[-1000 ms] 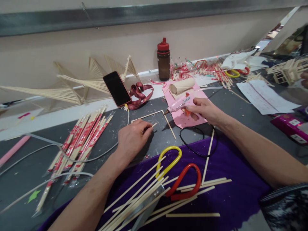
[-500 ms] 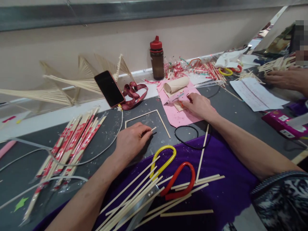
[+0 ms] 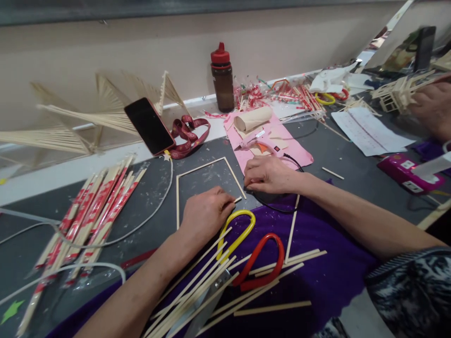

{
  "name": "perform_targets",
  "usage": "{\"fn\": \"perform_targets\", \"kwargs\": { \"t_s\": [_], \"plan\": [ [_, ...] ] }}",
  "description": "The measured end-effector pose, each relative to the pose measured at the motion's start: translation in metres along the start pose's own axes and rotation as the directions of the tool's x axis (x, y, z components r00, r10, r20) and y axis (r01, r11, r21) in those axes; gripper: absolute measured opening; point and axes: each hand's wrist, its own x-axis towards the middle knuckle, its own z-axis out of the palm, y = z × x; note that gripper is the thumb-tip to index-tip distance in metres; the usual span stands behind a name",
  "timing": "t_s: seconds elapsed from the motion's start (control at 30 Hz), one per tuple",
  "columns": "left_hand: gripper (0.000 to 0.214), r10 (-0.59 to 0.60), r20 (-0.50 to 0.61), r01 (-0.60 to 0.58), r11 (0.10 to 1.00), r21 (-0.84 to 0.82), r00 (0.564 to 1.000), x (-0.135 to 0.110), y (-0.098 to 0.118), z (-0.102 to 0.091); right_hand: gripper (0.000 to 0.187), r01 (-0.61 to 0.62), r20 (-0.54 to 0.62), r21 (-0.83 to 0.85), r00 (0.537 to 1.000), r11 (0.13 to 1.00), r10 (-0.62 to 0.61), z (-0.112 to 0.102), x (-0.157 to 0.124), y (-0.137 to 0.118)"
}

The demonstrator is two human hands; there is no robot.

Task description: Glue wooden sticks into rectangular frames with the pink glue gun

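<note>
My left hand (image 3: 206, 213) is closed in a pinch on a short wooden stick (image 3: 238, 199), whose tip pokes out past my fingers. It rests on the grey table beside a three-sided frame of thin sticks (image 3: 202, 168). My right hand (image 3: 268, 174) lies fingers curled at the near end of the frame's right side, close to my left hand; I cannot see anything in it. The pink glue gun (image 3: 259, 142) lies on a pink sheet (image 3: 298, 152) just beyond my right hand, untouched.
Big scissors with a yellow and a red handle (image 3: 246, 253) lie on purple cloth among loose sticks. Wrapped chopsticks (image 3: 91, 211) lie left, a phone (image 3: 149, 126) leans on a stick model. A brown bottle (image 3: 221, 77) stands behind. Another person's hand (image 3: 431, 108) works at the far right.
My right hand has set the glue gun down on the pink sheet and come back to the frame's right end. My left hand, still pinching the short stick, sits nearer that corner.
</note>
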Motion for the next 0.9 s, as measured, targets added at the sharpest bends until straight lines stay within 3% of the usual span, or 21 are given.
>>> {"fn": "perform_targets", "kwargs": {
  "t_s": [0.67, 0.9],
  "plan": [
    [0.023, -0.020, 0.014, 0.020, 0.999, -0.044, 1.000, 0.001, -0.001, 0.001, 0.014, 0.080, -0.020, 0.019, 0.997, 0.997, -0.080, 0.017, 0.003, -0.002],
    [0.019, -0.071, 0.034, 0.073, 0.996, -0.042, 0.997, 0.003, 0.003, -0.002, 0.012, 0.036, -0.043, 0.036, 0.998, 0.999, -0.035, 0.018, 0.003, -0.002]
  ]
}}
